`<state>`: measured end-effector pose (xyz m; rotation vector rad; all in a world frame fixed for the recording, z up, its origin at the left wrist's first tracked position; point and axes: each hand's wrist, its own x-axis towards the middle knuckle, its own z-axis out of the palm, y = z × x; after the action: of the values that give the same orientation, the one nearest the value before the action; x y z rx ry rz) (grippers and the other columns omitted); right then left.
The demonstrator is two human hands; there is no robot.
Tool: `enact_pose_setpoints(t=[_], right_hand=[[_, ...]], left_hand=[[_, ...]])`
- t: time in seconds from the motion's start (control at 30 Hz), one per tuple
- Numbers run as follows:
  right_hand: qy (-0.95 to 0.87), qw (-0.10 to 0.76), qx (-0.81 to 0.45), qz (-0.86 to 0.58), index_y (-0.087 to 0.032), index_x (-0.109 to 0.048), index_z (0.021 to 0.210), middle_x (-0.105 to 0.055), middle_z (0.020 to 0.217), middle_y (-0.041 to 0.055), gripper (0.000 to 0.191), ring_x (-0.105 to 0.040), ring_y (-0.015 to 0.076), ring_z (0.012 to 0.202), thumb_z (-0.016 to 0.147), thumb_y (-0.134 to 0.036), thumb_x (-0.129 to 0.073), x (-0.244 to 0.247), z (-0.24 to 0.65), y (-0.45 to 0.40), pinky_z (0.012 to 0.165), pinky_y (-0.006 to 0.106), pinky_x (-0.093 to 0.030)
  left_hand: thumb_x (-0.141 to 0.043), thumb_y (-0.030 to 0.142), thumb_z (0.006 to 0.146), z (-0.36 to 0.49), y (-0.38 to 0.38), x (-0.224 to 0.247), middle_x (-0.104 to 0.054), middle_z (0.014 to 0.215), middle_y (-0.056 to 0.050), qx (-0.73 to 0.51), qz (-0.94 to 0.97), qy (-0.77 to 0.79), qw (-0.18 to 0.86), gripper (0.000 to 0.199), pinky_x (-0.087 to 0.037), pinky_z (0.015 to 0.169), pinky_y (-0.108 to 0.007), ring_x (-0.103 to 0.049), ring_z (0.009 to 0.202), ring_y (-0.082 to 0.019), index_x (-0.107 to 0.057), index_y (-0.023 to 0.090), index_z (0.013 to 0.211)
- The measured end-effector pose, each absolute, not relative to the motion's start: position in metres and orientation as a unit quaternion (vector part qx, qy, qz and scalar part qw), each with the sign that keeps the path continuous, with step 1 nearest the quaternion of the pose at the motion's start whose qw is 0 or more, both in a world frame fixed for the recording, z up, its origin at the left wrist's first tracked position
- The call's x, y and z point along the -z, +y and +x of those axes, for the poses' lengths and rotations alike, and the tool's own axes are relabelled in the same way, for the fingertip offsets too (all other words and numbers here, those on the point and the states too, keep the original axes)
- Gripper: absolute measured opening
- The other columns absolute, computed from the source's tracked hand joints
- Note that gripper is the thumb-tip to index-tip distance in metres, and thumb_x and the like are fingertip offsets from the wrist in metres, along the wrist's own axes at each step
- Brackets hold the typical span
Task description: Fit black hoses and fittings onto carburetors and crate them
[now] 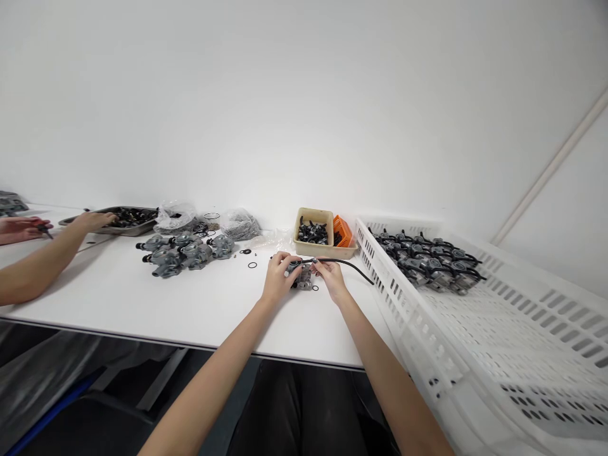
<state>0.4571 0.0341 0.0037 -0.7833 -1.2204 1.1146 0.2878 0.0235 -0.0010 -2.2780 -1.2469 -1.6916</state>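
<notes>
My left hand [278, 277] is closed around a grey metal carburetor [303, 279] on the white table, its fingers over the top. From the carburetor's upper side a thin black rubber hose [354, 264] runs out to the right. Pinched between the fingers of my right hand [331, 277] is that hose, close to the carburetor; its far end hangs free near the crate. Whether the hose is joined to the carburetor is hidden by my fingers. A small black O-ring [315, 288] lies just below my right hand, and a larger O-ring [252, 265] lies left of my left hand.
Several carburetors [166, 261] stand at left. Behind are plastic bags [240, 224], a beige bin [315, 214] of black parts and an orange basket [349, 235]. A white crate [413, 316] at right holds hosed carburetors [434, 259]. A co-worker's hand [92, 220] reaches into a tray [137, 229].
</notes>
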Motion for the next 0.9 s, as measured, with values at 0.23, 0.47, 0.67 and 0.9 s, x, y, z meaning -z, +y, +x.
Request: enact_pose_setpoints(t=[0.23, 0.47, 0.67, 0.9], right_hand=[[-0.530, 0.611, -0.490, -0.326, -0.019, -0.067, 0.081, -0.069, 0.067, 0.0015, 0.038, -0.061, 0.0158, 0.062, 0.061, -0.048, -0.080, -0.0020, 0.4560, 0.0364, 0.060, 0.028, -0.044], [-0.535, 0.607, -0.497, -0.314, -0.020, -0.067, 0.080, -0.070, 0.071, 0.0016, 0.036, -0.061, 0.0162, 0.063, 0.059, -0.047, -0.081, -0.0028, 0.4539, 0.0354, 0.062, 0.030, -0.045], [-0.531, 0.610, -0.491, -0.323, -0.021, -0.067, 0.080, -0.069, 0.069, 0.0016, 0.037, -0.060, 0.0164, 0.062, 0.059, -0.048, -0.080, -0.0025, 0.4553, 0.0353, 0.061, 0.029, -0.044], [-0.527, 0.611, -0.484, -0.337, -0.019, -0.067, 0.080, -0.069, 0.066, 0.0024, 0.039, -0.061, 0.0167, 0.062, 0.061, -0.051, -0.078, -0.0020, 0.4567, 0.0360, 0.059, 0.029, -0.041]], left_hand=[[-0.060, 0.025, 0.087, 0.2886, 0.0213, -0.0003, -0.055, 0.093, -0.004, 0.543, -0.738, -0.400, 0.013, 0.008, -0.046, 0.084, -0.035, -0.055, 0.091, -0.020, -0.063, 0.022, 0.093], [-0.058, 0.024, 0.087, 0.2888, 0.0230, 0.0016, -0.054, 0.093, -0.004, 0.548, -0.736, -0.397, 0.013, 0.008, -0.045, 0.084, -0.036, -0.055, 0.091, -0.019, -0.062, 0.018, 0.089], [-0.061, 0.025, 0.085, 0.2882, 0.0228, -0.0001, -0.056, 0.095, -0.004, 0.553, -0.736, -0.390, 0.008, 0.013, -0.046, 0.084, -0.036, -0.055, 0.090, -0.019, -0.061, 0.021, 0.097], [-0.060, 0.022, 0.086, 0.2874, 0.0242, 0.0007, -0.054, 0.094, -0.004, 0.570, -0.729, -0.379, 0.010, 0.012, -0.047, 0.084, -0.035, -0.056, 0.092, -0.019, -0.062, 0.022, 0.098]])
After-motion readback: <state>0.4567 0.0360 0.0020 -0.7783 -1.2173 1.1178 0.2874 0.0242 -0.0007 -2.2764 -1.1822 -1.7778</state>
